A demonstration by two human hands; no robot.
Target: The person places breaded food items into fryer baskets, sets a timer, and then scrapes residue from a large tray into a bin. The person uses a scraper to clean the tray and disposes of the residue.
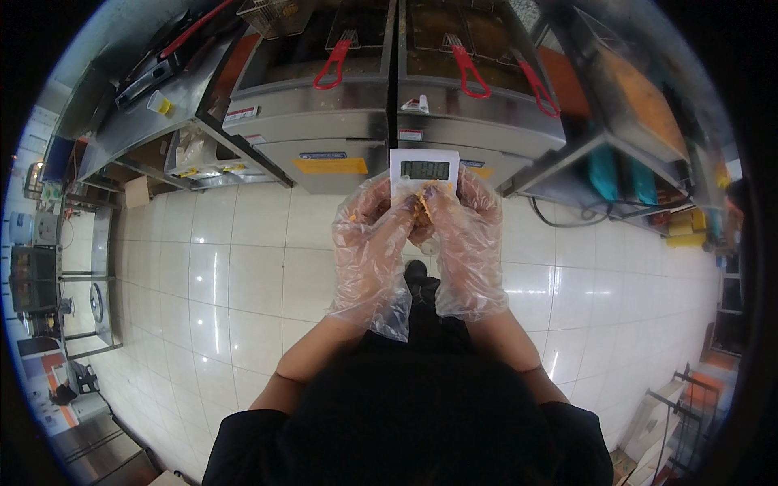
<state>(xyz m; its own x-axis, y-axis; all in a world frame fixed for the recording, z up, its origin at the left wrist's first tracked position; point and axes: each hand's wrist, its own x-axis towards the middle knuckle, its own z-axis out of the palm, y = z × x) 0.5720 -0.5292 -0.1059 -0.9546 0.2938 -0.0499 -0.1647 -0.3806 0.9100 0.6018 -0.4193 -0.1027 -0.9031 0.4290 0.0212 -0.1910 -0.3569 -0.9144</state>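
A white digital kitchen timer is held upright in front of my body, its grey display showing digits. My left hand grips its left side, and my right hand grips the right side. Both hands wear loose, clear plastic gloves. My thumbs meet over the lower front of the timer, hiding whatever is there. Orange-brown, batter-like crumbs cling to the gloves around the thumbs, with a smaller fleck on the left glove.
Ahead stand two stainless steel deep fryers with red basket handles. On the left is a steel counter with a small cup holding something yellow. A container of orange breading-like material is at right. Tiled floor surrounds me.
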